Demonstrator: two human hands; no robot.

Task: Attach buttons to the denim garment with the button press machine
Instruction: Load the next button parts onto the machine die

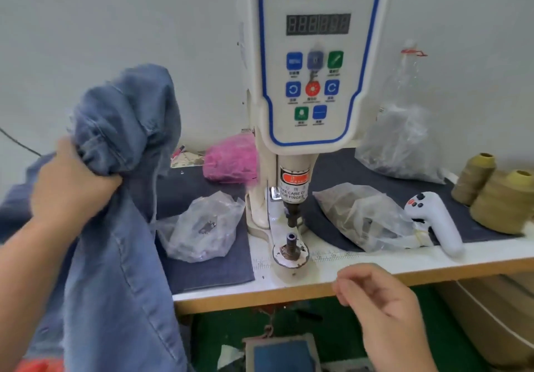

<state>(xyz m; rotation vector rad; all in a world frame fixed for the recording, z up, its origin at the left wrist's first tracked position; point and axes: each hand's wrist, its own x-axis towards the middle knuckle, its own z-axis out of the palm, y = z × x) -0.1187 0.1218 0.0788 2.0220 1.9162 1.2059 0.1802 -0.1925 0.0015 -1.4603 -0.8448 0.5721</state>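
A blue denim garment [121, 227] hangs at the left, bunched at its top, and my left hand [69, 181] grips that bunch, lifted above the table. The white servo button machine [312, 62] stands at the centre, with its dark plunger over the lower die post [291, 244] near the table's front edge. Nothing lies on the die. My right hand [381, 299] hovers in front of the table edge, below and right of the die, its fingers loosely curled with nothing visible in them. A clear bag of metal buttons [205, 227] lies left of the machine base.
A second clear bag [364, 215] and a white handheld device [436, 218] lie right of the machine. Two olive thread cones [497, 195] stand at the far right, a large clear bag [401, 140] behind them. A pink bag [231, 158] sits at the back. A foot pedal [283, 354] lies below.
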